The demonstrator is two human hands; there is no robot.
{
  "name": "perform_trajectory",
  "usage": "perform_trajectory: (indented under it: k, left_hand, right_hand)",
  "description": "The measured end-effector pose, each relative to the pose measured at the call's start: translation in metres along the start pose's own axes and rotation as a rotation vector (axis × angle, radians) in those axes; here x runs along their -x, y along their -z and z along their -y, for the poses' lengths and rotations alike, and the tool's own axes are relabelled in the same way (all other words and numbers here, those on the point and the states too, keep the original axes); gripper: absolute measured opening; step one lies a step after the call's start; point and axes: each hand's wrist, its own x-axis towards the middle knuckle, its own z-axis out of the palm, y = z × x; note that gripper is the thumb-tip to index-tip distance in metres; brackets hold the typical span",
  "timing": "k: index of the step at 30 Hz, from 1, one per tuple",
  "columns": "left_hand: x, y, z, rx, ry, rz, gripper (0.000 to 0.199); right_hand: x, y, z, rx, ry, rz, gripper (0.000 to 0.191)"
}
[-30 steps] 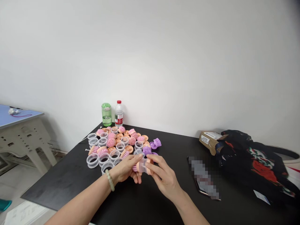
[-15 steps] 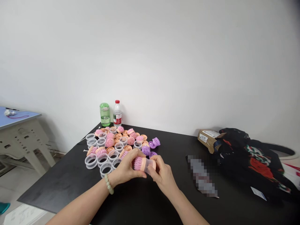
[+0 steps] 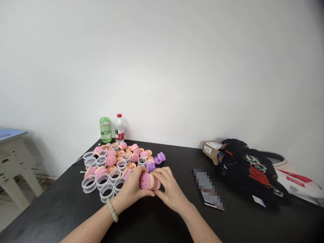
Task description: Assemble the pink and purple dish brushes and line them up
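Between my two hands is a pink bristle brush (image 3: 146, 181) with a peach rim and a translucent ring at its right end. My left hand (image 3: 131, 189) wraps the bristled side, thumb below; a beaded bracelet is on that wrist. My right hand (image 3: 170, 190) grips the ring end with its fingers over the top and thumb beneath. Just left of my hands, clear rings (image 3: 106, 191) lie on the black table (image 3: 63, 206), with pink brushes (image 3: 111, 161) and peach round parts behind them. Purple brush pieces (image 3: 151, 166) rest behind my hands.
A green bottle (image 3: 105, 130) and a red-capped bottle (image 3: 119, 129) stand by the wall. To the right are a partly pixelated phone (image 3: 209, 190), a cardboard box (image 3: 212, 151), dark cloth (image 3: 250, 172) and a white bag (image 3: 298, 182).
The view has shifted, so the table things appear further left. My right hand's fingers have moved over the ring end, and the brush and ring look closer together.
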Motion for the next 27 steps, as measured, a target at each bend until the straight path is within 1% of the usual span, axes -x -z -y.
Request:
perform_trajectory:
  k: [2, 3, 5, 6, 8, 10, 13, 16, 18, 19, 22, 23, 24, 27]
  left_hand:
    - [0.002, -0.005, 0.002, 0.054, 0.0, 0.02, 0.064]
    - [0.003, -0.007, 0.002, 0.086, 0.006, 0.032, 0.062]
    - [0.005, -0.008, 0.001, 0.112, 0.018, 0.055, 0.056]
    - [0.005, -0.008, -0.001, 0.096, 0.013, 0.067, 0.051]
    - [0.007, -0.006, -0.006, 0.019, -0.024, 0.109, 0.041]
    - [0.009, -0.007, -0.011, -0.072, -0.077, 0.203, 0.036]
    - [0.012, -0.014, -0.013, -0.214, -0.146, 0.38, 0.041]
    - [0.013, -0.026, -0.008, -0.378, -0.212, 0.505, 0.049]
    - [0.013, -0.034, -0.001, -0.479, -0.269, 0.547, 0.05]
    - [0.012, -0.037, 0.003, -0.514, -0.3, 0.55, 0.044]
    - [0.011, -0.045, 0.02, -0.539, -0.37, 0.519, 0.012]
    - [0.011, -0.048, 0.026, -0.524, -0.372, 0.506, 0.004]
    - [0.01, -0.05, 0.032, -0.501, -0.345, 0.495, 0.002]
    - [0.009, -0.062, 0.05, -0.423, -0.138, 0.498, 0.003]
  right_hand:
    - [-0.001, 0.001, -0.006, 0.037, 0.007, -0.024, 0.048]
    - [-0.002, 0.002, -0.012, 0.056, -0.042, -0.063, 0.047]
    - [-0.003, 0.004, -0.032, 0.118, -0.225, -0.178, 0.042]
    - [-0.004, 0.006, -0.044, 0.177, -0.374, -0.238, 0.037]
    - [-0.005, 0.009, -0.068, 0.258, -0.54, -0.298, 0.031]
    - [-0.006, 0.012, -0.091, 0.324, -0.647, -0.306, 0.025]
    - [-0.015, 0.016, -0.116, 0.403, -0.78, -0.276, 0.016]
    - [-0.032, 0.021, -0.136, 0.452, -0.927, -0.258, 0.023]
    - [-0.045, 0.027, -0.15, 0.474, -1.027, -0.264, 0.029]
    - [-0.051, 0.03, -0.157, 0.483, -1.071, -0.271, 0.03]
    - [-0.067, 0.045, -0.181, 0.497, -1.169, -0.293, 0.033]
    - [-0.071, 0.051, -0.189, 0.498, -1.193, -0.299, 0.033]
    - [-0.075, 0.057, -0.197, 0.498, -1.216, -0.305, 0.033]
    - [-0.082, 0.076, -0.217, 0.498, -1.271, -0.328, 0.033]
